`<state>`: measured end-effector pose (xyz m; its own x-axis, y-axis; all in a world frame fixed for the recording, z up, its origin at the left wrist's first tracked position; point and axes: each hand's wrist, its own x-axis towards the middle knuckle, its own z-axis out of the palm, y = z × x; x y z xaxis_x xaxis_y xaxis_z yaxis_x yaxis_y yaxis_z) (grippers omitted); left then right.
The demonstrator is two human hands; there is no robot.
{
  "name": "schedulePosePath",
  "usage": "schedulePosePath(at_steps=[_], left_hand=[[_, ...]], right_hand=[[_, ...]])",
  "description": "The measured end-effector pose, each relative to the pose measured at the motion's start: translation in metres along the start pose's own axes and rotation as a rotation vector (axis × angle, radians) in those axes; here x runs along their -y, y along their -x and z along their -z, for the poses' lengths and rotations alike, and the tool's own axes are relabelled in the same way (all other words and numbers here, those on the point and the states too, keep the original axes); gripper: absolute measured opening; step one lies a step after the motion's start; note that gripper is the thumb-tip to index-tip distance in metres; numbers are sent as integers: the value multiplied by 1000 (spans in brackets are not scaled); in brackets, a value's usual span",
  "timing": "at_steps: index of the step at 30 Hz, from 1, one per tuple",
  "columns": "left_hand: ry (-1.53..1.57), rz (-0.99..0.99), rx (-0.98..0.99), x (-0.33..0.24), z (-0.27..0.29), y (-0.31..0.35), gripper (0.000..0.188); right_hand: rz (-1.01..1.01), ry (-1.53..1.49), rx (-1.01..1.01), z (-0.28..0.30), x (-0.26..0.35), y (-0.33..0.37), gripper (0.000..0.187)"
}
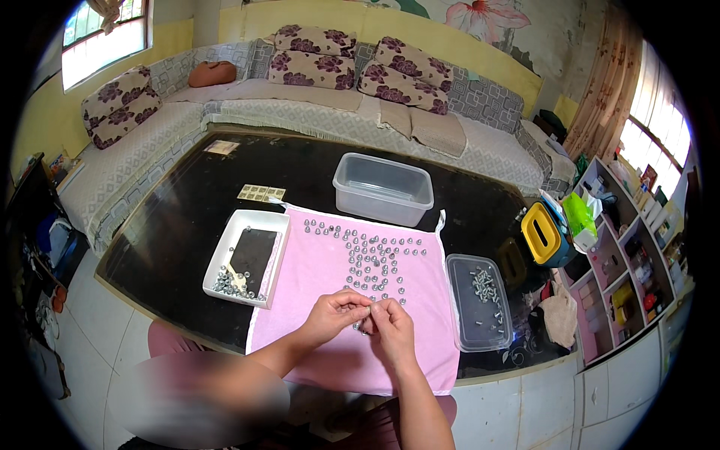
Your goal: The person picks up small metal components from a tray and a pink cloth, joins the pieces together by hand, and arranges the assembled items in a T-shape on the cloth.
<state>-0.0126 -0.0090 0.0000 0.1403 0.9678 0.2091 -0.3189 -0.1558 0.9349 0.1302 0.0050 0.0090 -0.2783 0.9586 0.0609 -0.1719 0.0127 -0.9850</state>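
Note:
Over the near part of a pink cloth [315, 277], my left hand [337, 311] and my right hand [393, 328] meet fingertip to fingertip, both closed in a pinch. Whatever they hold is too small and covered to make out. Just beyond my fingers, many small silvery metal pieces [367, 264] stand in rows on the cloth. To the left, a white tray [212, 259] holds loose metal nuts [231, 282] gathered at its near end. On the right, a clear plastic lid [472, 319] carries a scatter of small bolts [485, 285].
A clear plastic tub [382, 202] stands on the black table [172, 217] beyond the cloth. Flat printed cards [261, 193] lie behind the tray. A yellow-and-blue tissue box [544, 232] and an open shelf unit [622, 262] are at the right. A long sofa [315, 120] lines the back.

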Motion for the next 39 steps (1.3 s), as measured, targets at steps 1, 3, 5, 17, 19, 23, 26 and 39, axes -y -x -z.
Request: schedulePosePath(at_steps=[1, 3, 5, 17, 19, 23, 26, 39], left_hand=[[8, 4, 2, 0, 0, 1, 12], [7, 21, -3, -1, 0, 1, 12], [-11, 44, -16, -3, 0, 1, 12], [8, 9, 1, -2, 0, 2, 12], [18, 34, -23, -5, -2, 2, 12], [29, 31, -8, -8, -2, 2, 12], [0, -40, 21, -8, -3, 2, 14], [-40, -43, 0, -1, -1, 1, 13]], right_hand=[[1, 11, 29, 2, -1, 0, 29], [-7, 38, 34, 4, -2, -1, 29], [7, 38, 21, 2, -2, -1, 30], [-23, 12, 55, 3, -3, -1, 30], [-12, 24, 10, 2, -2, -1, 30], [-5, 12, 38, 1, -2, -1, 30], [-50, -7, 39, 1, 1, -1, 31], [-18, -62, 59, 0, -3, 0, 32]])
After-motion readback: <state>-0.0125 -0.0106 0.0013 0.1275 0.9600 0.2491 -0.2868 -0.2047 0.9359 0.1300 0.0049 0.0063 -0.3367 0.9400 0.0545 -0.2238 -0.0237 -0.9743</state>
